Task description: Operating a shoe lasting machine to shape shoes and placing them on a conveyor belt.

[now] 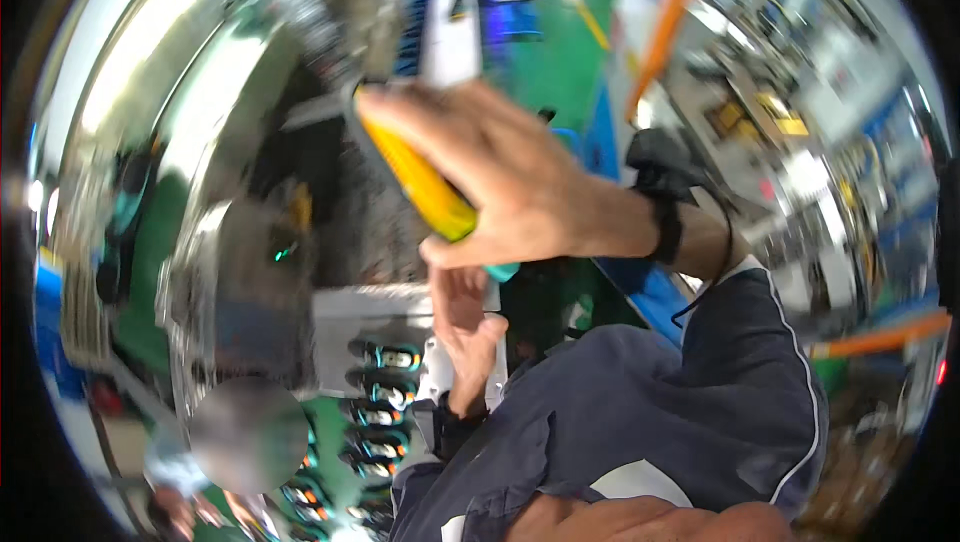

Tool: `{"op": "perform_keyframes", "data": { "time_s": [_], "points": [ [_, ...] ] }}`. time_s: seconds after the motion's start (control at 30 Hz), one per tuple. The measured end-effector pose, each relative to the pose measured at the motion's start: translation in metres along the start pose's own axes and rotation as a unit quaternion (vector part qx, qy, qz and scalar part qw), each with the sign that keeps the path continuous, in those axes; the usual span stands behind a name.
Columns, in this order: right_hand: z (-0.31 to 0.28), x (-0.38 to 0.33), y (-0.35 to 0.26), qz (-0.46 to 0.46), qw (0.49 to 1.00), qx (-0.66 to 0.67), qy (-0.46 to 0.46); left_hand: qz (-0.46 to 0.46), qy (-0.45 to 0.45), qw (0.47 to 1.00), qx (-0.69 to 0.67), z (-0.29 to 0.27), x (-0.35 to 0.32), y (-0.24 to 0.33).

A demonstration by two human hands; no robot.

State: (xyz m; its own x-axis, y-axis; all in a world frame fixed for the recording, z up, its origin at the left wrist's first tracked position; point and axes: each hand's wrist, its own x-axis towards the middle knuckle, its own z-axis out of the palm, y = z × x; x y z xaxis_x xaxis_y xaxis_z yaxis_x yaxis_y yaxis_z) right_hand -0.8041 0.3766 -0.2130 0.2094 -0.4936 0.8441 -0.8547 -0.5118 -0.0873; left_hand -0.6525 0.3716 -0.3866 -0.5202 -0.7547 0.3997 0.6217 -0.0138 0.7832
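Yellow tool (420, 182) gripped by right hand (510, 177), surroundings crowded.

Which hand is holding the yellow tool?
The right hand, raised high in view, is wrapped around the yellow tool with the teal end. The left hand, lower down beneath it, rests against a grey panel and holds nothing visible.

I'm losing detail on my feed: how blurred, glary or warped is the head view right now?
Head view: heavy motion blur smears the background shelving and floor; only the right hand gripping the yellow cylindrical tool with a teal tip is fairly sharp, and the left hand below it is softer; bright glare washes the upper left; fisheye bends edges toward the dark rim.
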Motion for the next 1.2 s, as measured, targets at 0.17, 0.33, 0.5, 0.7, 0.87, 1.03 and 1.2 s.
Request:
{"op": "perform_keyframes", "data": {
  "time_s": [0.17,0.33,0.5,0.7,0.87,1.03,1.2],
  "points": [
    [-0.12,-0.105,-0.004,0.225,0.953,-0.202,-0.032,-0.162,-0.09,0.98,-0.07,0.129,0.024,-0.043],
    [-0.26,-0.264,-0.026,0.528,0.818,0.012,0.23,-0.324,-0.166,0.92,-0.145,0.243,0.007,-0.126],
    [-0.297,-0.407,-0.042,0.662,0.609,0.047,0.434,-0.274,-0.385,0.881,0.032,0.375,-0.046,-0.162],
    [-0.407,-0.509,-0.116,0.598,0.537,-0.079,0.59,-0.248,-0.603,0.745,0.142,0.5,-0.099,-0.243],
    [-0.435,-0.567,-0.152,0.54,0.49,-0.176,0.661,-0.297,-0.516,0.799,0.08,0.601,-0.118,-0.355],
    [-0.445,-0.544,-0.163,0.532,0.452,-0.273,0.661,-0.141,-0.488,0.828,0.237,0.685,-0.113,-0.524],
    [-0.45,-0.531,-0.151,0.585,0.399,-0.367,0.603,-0.146,-0.457,0.766,0.427,0.703,-0.087,-0.627]
  ]
}}
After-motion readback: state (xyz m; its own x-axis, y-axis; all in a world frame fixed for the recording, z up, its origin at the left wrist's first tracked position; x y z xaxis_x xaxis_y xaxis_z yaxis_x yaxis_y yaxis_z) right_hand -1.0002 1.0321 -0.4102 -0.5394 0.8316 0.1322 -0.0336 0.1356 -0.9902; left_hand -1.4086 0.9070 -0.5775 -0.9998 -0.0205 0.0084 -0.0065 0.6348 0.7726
